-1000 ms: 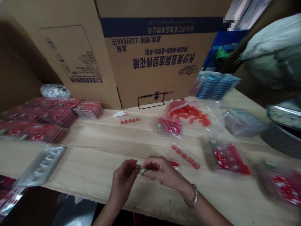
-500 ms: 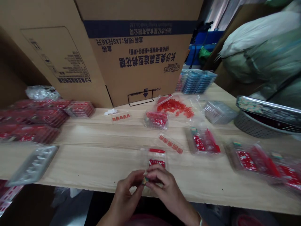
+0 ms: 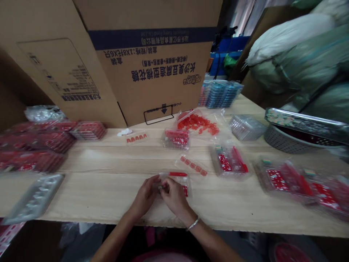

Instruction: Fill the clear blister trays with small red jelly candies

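Observation:
Near the front edge of the table lies a clear plastic tray point(image 3: 178, 179) with a red stick-like piece along its top and a red white-spotted packet point(image 3: 185, 190). My left hand point(image 3: 145, 194) is closed at the tray's left side, fingers curled against its edge. My right hand point(image 3: 175, 198), a silver bangle on its wrist, covers part of the tray. Its fingertips are pinched on a small greenish piece point(image 3: 160, 187) at the tray's left end. Fingers hide most of that piece. Just beyond the tray is a clear strip of red gummy-like pieces point(image 3: 193, 166).
Filled trays stand at the right point(image 3: 227, 162) and in stacks at the left point(image 3: 89, 131). Loose red pieces point(image 3: 197, 123) spill from a bag at the back. A large carton point(image 3: 155, 80) blocks the rear. A grey basket point(image 3: 289, 140) and empty clear trays point(image 3: 247, 127) sit right.
Both hands have moved forward from the table's edge onto the tray's left side, carrying the small greenish piece. The camera view has turned slightly right.

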Tool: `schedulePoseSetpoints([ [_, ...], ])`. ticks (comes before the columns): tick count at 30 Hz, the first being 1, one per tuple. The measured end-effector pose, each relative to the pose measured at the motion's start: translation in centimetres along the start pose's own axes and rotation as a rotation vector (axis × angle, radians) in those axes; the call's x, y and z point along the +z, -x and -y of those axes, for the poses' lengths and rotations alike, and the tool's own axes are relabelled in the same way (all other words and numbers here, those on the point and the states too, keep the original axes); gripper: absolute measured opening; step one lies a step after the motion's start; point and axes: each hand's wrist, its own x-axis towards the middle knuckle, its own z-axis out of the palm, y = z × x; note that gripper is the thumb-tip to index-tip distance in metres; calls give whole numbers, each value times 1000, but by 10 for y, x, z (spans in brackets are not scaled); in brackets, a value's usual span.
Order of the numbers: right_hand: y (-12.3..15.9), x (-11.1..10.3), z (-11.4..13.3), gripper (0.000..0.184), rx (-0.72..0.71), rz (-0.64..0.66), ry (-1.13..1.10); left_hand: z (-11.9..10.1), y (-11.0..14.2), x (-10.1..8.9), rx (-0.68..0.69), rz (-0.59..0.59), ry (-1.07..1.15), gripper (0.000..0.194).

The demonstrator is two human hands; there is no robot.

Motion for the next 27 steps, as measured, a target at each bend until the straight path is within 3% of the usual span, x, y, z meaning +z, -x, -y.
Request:
schedulePoseSetpoints([
  [4,4,8,4,16,-67,7,248,14,3,5,49,-19,-44,36],
  [9,10,8,13,23,-92,95,492,11,5,7,70,-41,-65,34],
  [13,8,7,14,25,-62,92,524,9,3,9,46,-79,-91,31],
  [18,6,3,3,30,-34,50,396,9,4,12,29,-98,-91,30],
  [21,1,-14,-11,26,-84,-18,267,8,3,18,17,-139,-113,35],
  [24,-6,-48,-35,19,-227,-120,304,9,-1,25,2,-186,-143,38],
  [27,-14,-86,-62,38,-224,-157,469,9,-5,27,-5,-191,-153,42],
])
